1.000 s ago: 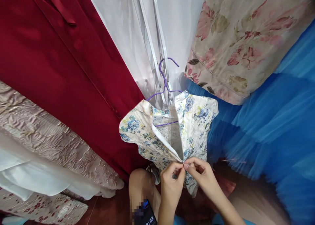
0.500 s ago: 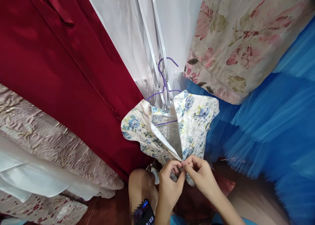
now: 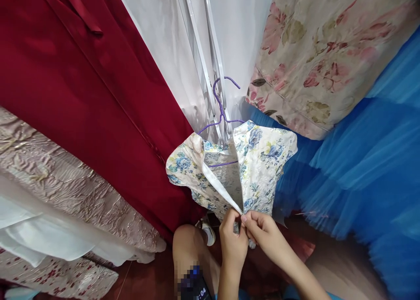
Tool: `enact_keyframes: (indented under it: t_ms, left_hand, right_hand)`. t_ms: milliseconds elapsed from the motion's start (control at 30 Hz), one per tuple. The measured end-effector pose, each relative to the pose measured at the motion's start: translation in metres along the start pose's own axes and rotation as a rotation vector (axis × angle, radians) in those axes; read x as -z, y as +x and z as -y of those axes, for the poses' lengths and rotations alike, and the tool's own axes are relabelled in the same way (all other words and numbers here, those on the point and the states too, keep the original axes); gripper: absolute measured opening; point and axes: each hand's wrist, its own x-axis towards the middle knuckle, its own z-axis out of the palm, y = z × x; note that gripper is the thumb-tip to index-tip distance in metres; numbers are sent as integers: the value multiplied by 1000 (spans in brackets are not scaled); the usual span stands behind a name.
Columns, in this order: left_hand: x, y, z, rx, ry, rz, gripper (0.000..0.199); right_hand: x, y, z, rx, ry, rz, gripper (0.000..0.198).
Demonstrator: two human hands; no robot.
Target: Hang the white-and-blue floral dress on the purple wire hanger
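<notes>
the head camera (quite near) looks forward, down at both hands [image 3: 233, 244] [image 3: 265, 233].

Floral garment [image 3: 259, 166] slightly rightward (phone [image 3: 197, 287]: ":04").

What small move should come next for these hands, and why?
I'd probably ease the right hand upward along the opening while the left hand steadies the floral garment: both pinch the fabric at the opening's lower end, and its edges spread apart above. Any fastener there is hidden from view.
</notes>
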Motion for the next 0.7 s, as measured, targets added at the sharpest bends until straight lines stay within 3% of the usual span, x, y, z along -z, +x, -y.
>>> enact_keyframes:
  t_ms: [133,267,467,700]
  left_hand:
    - [1,-2,-13,-6,-26,-10,20]
    - [1,-3,-22,-57,-85,62,12]
    - [3,-1,-19,-88,28,93,15]
    - [10,-3,-14,-77,99,119,18]
  right_hand:
    - [-1,7,14,11,59,-72,44]
    - [3,19,43,57,87,-90,44]
    - [9,40,86,120,56,-89,41]
    - [5,62,107,164,65,-84,39]
